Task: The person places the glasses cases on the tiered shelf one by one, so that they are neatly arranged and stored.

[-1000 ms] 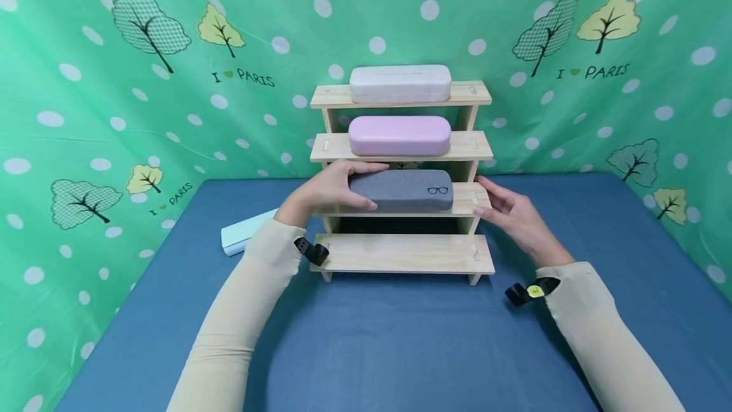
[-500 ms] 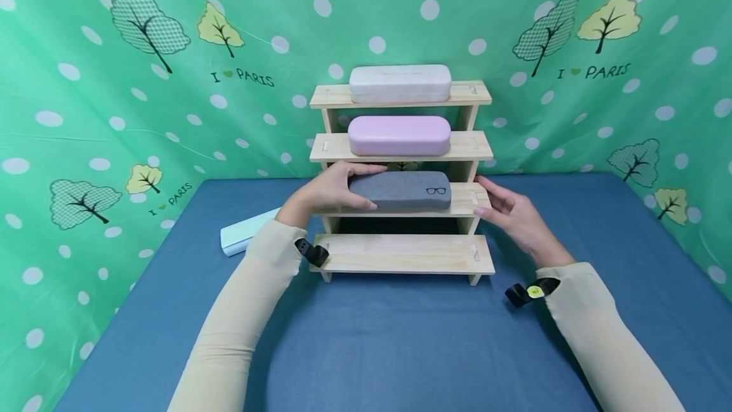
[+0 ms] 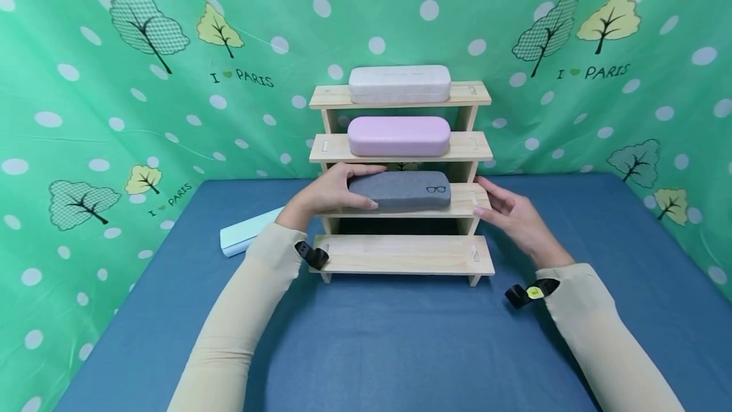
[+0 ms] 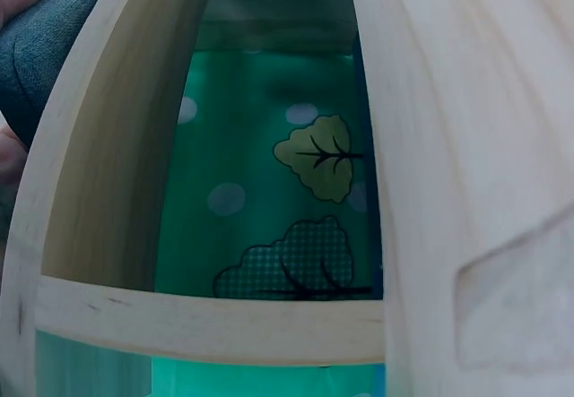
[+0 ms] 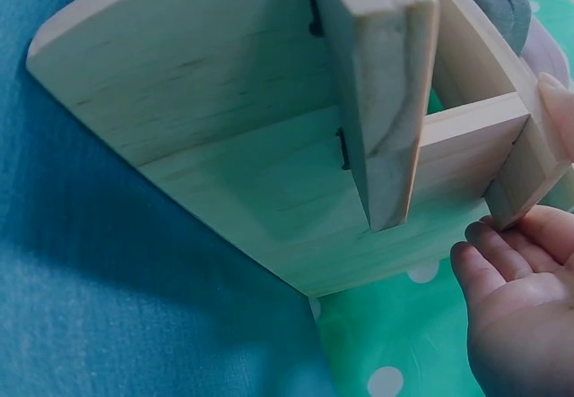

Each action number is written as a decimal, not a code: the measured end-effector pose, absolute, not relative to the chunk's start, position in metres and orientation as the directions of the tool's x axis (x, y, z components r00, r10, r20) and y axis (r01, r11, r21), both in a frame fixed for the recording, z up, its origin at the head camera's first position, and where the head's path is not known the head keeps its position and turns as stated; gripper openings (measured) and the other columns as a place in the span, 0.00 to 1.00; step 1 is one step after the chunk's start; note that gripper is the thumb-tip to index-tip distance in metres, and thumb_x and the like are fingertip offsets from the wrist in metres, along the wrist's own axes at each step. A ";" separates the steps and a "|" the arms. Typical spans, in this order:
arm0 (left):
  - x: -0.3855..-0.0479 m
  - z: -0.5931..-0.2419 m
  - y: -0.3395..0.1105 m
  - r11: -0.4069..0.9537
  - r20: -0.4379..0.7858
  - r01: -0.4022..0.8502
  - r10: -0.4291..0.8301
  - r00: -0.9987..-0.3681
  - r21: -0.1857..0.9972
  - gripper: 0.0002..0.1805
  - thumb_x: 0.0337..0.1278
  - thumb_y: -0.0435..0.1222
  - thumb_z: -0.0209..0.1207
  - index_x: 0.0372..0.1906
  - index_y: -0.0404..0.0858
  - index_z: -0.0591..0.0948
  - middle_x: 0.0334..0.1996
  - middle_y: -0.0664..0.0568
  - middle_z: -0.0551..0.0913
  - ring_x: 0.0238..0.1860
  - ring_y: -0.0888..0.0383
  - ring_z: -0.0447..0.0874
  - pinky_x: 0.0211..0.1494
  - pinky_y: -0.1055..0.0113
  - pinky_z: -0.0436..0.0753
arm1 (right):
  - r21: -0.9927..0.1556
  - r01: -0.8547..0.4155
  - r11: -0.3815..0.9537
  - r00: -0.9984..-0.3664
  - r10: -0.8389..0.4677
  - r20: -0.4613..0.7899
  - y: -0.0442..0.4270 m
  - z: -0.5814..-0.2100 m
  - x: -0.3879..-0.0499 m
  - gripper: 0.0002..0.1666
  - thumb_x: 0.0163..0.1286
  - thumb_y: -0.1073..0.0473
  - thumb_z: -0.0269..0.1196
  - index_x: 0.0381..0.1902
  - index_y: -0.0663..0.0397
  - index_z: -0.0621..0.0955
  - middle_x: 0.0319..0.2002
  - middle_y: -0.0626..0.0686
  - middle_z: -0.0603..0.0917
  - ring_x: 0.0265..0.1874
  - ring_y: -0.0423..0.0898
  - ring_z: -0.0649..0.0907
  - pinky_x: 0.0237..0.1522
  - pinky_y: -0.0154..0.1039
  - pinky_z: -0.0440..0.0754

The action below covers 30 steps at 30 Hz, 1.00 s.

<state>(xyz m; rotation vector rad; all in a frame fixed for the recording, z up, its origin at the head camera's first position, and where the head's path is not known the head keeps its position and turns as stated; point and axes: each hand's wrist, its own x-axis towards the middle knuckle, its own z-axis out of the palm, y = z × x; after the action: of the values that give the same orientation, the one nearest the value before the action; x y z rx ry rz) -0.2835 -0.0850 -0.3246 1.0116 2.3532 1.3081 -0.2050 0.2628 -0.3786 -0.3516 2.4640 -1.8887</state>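
Note:
My left hand (image 3: 330, 191) grips the left end of a grey glasses case (image 3: 403, 191), thumb in front and fingers behind. This case, with a small spectacles drawing, lies on the second-lowest step of a wooden tiered display stand (image 3: 400, 254). In the left wrist view, the grey case (image 4: 56, 43) and parts of that hand appear only at the upper left. My right hand (image 3: 517, 218) pinches the right end of the same step. The right wrist view shows its thumb above the board and its fingers (image 5: 511, 249) at the underside.
A lilac glasses case (image 3: 399, 136) and, above it, a white glasses case (image 3: 399, 84) lie on the upper steps. On the blue tablecloth (image 3: 412, 342), a light blue case (image 3: 246, 233) lies left of the stand, partly behind my left forearm. A green patterned curtain (image 3: 366, 11) hangs behind.
The grey case has shifted very slightly to the left on its step, with my left hand still gripping it. My right hand stays at the step's end.

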 end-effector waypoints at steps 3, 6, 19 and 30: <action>-0.283 -0.324 -0.085 0.355 0.098 0.447 0.683 -0.724 0.821 0.38 0.44 0.37 0.71 0.66 0.46 0.71 0.56 0.49 0.75 0.46 0.55 0.73 0.47 0.62 0.75 | -0.955 -0.171 0.242 -0.973 -0.192 0.125 0.263 -0.379 -0.206 0.42 0.67 0.58 0.61 0.73 0.61 0.54 0.72 0.62 0.54 0.69 0.57 0.59 0.53 0.21 0.70; -0.283 -0.324 -0.086 0.356 0.096 0.450 0.689 -0.719 0.819 0.39 0.44 0.37 0.70 0.66 0.46 0.71 0.56 0.50 0.75 0.46 0.55 0.73 0.47 0.63 0.75 | -0.953 -0.172 0.249 -0.973 -0.192 0.125 0.263 -0.379 -0.206 0.43 0.67 0.58 0.61 0.73 0.60 0.54 0.72 0.62 0.54 0.69 0.57 0.59 0.54 0.21 0.70; -0.273 -0.324 -0.090 0.372 0.086 0.425 0.662 -0.745 0.825 0.42 0.47 0.36 0.69 0.70 0.43 0.65 0.59 0.47 0.71 0.53 0.52 0.71 0.54 0.58 0.74 | -0.956 -0.163 0.243 -0.975 -0.188 0.118 0.263 -0.380 -0.206 0.43 0.67 0.57 0.61 0.73 0.60 0.54 0.72 0.62 0.54 0.69 0.56 0.60 0.53 0.20 0.70; -0.257 -0.325 -0.118 0.343 0.066 0.337 0.610 -0.790 0.877 0.47 0.48 0.32 0.68 0.72 0.36 0.56 0.69 0.43 0.61 0.67 0.51 0.62 0.68 0.55 0.65 | -0.957 -0.182 0.227 -0.969 -0.206 0.135 0.265 -0.381 -0.206 0.42 0.68 0.59 0.60 0.73 0.61 0.53 0.72 0.64 0.54 0.69 0.56 0.61 0.51 0.20 0.71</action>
<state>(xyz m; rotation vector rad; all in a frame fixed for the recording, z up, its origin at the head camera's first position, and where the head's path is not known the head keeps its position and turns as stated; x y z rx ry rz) -0.2566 -0.1176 -0.3251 0.8476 2.3362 1.4244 -0.2058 0.2647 -0.3809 -0.3861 2.4446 -1.9025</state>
